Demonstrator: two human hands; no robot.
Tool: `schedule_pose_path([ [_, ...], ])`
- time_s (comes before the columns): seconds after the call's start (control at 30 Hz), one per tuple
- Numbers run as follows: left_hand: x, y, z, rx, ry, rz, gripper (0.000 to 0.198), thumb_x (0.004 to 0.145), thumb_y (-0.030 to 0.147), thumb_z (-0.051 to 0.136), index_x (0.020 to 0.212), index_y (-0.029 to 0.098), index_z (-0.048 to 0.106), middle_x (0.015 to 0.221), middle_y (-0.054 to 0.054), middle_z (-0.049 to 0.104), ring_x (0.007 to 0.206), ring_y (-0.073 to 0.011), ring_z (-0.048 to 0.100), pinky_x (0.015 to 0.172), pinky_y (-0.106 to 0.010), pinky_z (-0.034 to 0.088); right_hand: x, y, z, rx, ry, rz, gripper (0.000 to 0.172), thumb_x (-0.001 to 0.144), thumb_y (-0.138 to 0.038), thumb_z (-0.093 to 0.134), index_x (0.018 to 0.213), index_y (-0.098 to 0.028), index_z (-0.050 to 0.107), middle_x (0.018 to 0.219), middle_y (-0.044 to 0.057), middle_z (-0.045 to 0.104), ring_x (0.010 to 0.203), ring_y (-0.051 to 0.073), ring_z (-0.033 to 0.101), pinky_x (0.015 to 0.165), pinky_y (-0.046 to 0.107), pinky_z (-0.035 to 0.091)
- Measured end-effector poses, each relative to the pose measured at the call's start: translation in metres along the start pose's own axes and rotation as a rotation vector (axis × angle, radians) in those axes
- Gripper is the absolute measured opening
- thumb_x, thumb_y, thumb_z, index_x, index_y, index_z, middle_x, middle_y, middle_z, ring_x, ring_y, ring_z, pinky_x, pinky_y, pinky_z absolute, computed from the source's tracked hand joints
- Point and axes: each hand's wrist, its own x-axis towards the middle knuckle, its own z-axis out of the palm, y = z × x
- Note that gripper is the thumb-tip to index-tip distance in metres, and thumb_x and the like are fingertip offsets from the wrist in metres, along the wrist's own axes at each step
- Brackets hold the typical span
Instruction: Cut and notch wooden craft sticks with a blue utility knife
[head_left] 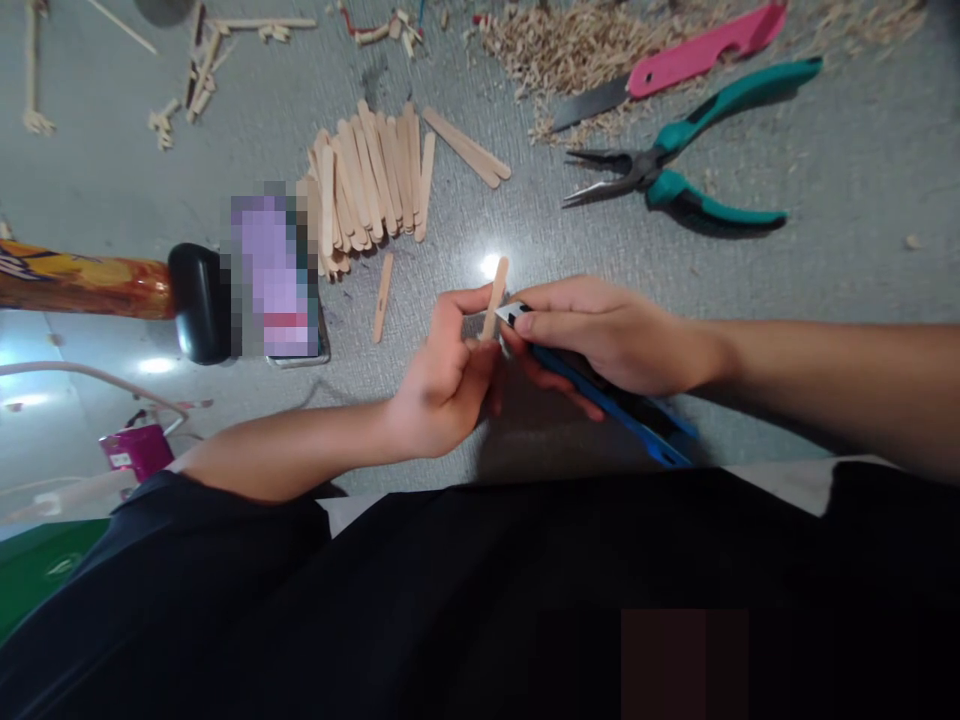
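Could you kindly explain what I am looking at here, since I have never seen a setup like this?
Of course. There is no machine: these are a person's two bare hands, seen by a camera worn on the head and looking down, so the dark shirt fills the bottom. The left hand holds a wooden stick upward. The right hand grips a blue-handled tool, its tip close beside that stick. On the grey table beyond lie a pile of sticks, wood shavings, a pink knife and green-handled pliers.
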Motion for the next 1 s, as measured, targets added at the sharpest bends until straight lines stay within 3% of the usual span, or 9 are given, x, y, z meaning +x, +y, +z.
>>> schedule_pose_path([
  [0.13, 0.001, -0.001, 0.003, -0.089, 0.02, -0.028, 0.033, 0.126, 0.051, 0.062, 0.155, 0.039, 0.05, 0.073, 0.012, 0.07, 0.045, -0.0125, 0.064, 0.046, -0.022, 0.04, 0.0, 0.002, -0.001, 0.037, -0.023, -0.051, 0.03, 0.12, -0.029, 0.069, 0.09, -0.024, 0.067, 0.066, -0.006, 0.065, 0.043, 0.011, 0.057, 0.037, 0.022, 0.046],
  [0.33, 0.008, 0.008, 0.005, -0.202, 0.045, -0.097, 0.04, 0.121, 0.054, 0.074, 0.147, 0.036, 0.05, 0.099, 0.006, 0.078, 0.047, -0.01, 0.065, 0.043, -0.023, 0.043, 0.001, 0.006, -0.004, 0.068, -0.067, -0.073, 0.025, 0.123, -0.034, 0.066, 0.1, -0.024, 0.067, 0.069, -0.007, 0.068, 0.045, 0.011, 0.058, 0.041, 0.022, 0.052],
  [0.43, 0.01, 0.008, 0.006, -0.212, 0.025, -0.145, 0.047, 0.12, 0.062, 0.073, 0.147, 0.033, 0.047, 0.092, 0.006, 0.079, 0.046, -0.0121, 0.066, 0.043, -0.023, 0.042, 0.001, 0.007, -0.006, 0.078, -0.07, -0.084, 0.025, 0.123, -0.038, 0.068, 0.103, -0.024, 0.067, 0.07, -0.007, 0.067, 0.046, 0.011, 0.058, 0.041, 0.022, 0.05],
  [0.6, 0.012, 0.005, 0.004, -0.27, -0.06, -0.051, 0.046, 0.123, 0.057, 0.07, 0.148, 0.031, 0.042, 0.073, 0.009, 0.075, 0.046, -0.0149, 0.068, 0.043, -0.022, 0.041, 0.001, 0.008, -0.002, 0.022, 0.011, -0.14, 0.022, 0.124, -0.034, 0.064, 0.105, -0.025, 0.067, 0.071, -0.007, 0.066, 0.047, 0.012, 0.059, 0.04, 0.023, 0.047],
  [0.77, 0.016, 0.008, 0.004, -0.197, 0.02, -0.061, 0.04, 0.124, 0.055, 0.07, 0.14, 0.029, 0.044, 0.063, 0.012, 0.07, 0.039, -0.0117, 0.058, 0.041, -0.022, 0.034, -0.001, 0.005, 0.006, -0.16, 0.242, -0.157, 0.019, 0.121, -0.023, 0.066, 0.101, -0.026, 0.066, 0.073, -0.006, 0.066, 0.05, 0.011, 0.059, 0.042, 0.022, 0.047],
  [1.0, 0.016, 0.012, 0.003, -0.168, 0.059, -0.126, 0.039, 0.123, 0.057, 0.072, 0.135, 0.028, 0.047, 0.062, 0.012, 0.07, 0.04, -0.0116, 0.059, 0.042, -0.023, 0.032, -0.003, 0.007, 0.007, -0.251, 0.231, -0.18, 0.012, 0.122, -0.021, 0.062, 0.114, -0.027, 0.068, 0.07, -0.009, 0.063, 0.048, 0.012, 0.058, 0.043, 0.024, 0.045],
])
